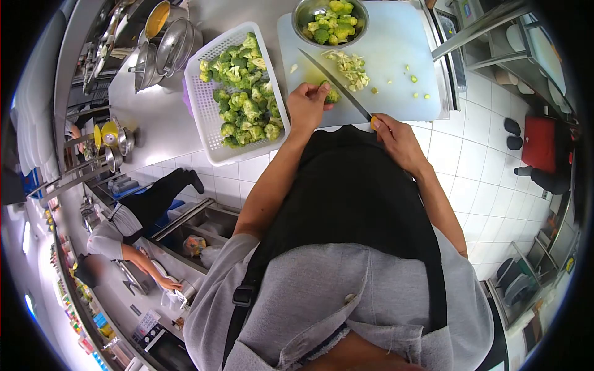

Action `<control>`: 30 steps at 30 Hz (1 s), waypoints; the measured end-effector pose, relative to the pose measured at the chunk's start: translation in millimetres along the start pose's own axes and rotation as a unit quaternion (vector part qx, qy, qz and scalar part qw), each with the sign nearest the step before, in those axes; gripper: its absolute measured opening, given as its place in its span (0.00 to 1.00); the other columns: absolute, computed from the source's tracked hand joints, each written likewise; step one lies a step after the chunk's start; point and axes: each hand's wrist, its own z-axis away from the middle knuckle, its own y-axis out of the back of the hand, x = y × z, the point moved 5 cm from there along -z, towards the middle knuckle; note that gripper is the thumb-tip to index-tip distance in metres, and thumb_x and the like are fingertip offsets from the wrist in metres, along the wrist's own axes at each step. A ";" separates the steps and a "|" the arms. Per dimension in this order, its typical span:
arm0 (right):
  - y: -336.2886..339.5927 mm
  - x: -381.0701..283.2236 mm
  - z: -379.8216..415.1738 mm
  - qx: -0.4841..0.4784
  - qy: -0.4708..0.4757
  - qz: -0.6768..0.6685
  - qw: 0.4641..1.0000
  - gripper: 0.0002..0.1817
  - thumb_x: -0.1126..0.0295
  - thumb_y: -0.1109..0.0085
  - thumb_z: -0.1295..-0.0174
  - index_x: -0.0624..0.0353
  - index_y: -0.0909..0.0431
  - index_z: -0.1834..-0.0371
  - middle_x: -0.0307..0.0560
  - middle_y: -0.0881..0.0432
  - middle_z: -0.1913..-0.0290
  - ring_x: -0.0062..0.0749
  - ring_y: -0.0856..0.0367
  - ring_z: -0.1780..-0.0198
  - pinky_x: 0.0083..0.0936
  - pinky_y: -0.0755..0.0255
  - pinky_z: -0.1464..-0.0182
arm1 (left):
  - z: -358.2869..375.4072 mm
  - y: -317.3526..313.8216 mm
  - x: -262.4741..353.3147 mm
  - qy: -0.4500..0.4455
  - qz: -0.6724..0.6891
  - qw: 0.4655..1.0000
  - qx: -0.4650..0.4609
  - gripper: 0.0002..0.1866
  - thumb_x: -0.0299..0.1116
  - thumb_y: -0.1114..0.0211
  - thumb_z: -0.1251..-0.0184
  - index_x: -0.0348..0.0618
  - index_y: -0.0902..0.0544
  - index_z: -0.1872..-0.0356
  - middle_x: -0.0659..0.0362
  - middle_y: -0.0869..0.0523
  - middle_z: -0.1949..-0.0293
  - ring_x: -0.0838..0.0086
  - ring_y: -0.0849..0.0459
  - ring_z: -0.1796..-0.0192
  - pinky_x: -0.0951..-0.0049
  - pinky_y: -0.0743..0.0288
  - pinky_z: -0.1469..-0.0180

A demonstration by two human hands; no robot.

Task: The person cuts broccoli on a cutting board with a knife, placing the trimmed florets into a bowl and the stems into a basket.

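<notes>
My left hand is closed around a broccoli piece at the near left part of the pale cutting board. In my right hand is the yellow handle of a long knife; its blade slants to the upper left across the board, beside the held piece. Chopped pale stem bits lie behind the blade. A metal bowl with broccoli florets stands at the board's far edge. Left of the board, a white perforated basket holds several broccoli florets.
Metal strainers and pans lie at the upper left of the steel counter. Another person works at a counter on the lower left. A red box-like object and another person's feet are at the right, on the tiled floor.
</notes>
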 end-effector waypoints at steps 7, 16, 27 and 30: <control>0.6 -5.8 0.6 0.000 0.005 0.011 1.000 0.19 0.59 0.49 0.14 0.65 0.17 0.41 0.54 0.17 0.70 0.45 0.19 0.67 0.40 0.24 0.56 | -1.3 -0.8 3.0 0.004 0.008 1.000 0.000 0.18 0.35 0.24 0.23 0.26 0.16 0.64 0.57 0.16 0.69 0.77 0.15 0.69 0.68 0.05 0.66; -23.0 7.8 -40.5 -0.015 0.000 -0.015 1.000 0.20 0.58 0.50 0.15 0.66 0.17 0.45 0.52 0.19 0.71 0.42 0.20 0.68 0.40 0.25 0.58 | -1.9 -3.6 8.8 0.014 -0.007 1.000 -0.024 0.14 0.30 0.26 0.23 0.24 0.15 0.57 0.55 0.13 0.65 0.75 0.13 0.65 0.67 0.04 0.62; -10.3 21.0 -30.7 0.030 0.026 0.003 0.999 0.23 0.55 0.48 0.15 0.63 0.16 0.36 0.47 0.18 0.71 0.34 0.19 0.69 0.33 0.24 0.60 | 35.1 44.9 46.7 -0.084 0.184 0.974 -0.101 0.18 0.21 0.35 0.22 0.37 0.18 0.34 0.58 0.14 0.49 0.77 0.13 0.47 0.72 0.13 0.44; -15.7 19.2 -32.0 0.009 -0.015 -0.017 1.000 0.22 0.56 0.50 0.14 0.62 0.16 0.36 0.42 0.21 0.72 0.24 0.25 0.73 0.29 0.28 0.67 | 22.9 95.2 60.9 -0.106 0.184 0.977 0.025 0.18 0.23 0.33 0.22 0.32 0.18 0.35 0.58 0.14 0.52 0.74 0.09 0.53 0.74 0.12 0.58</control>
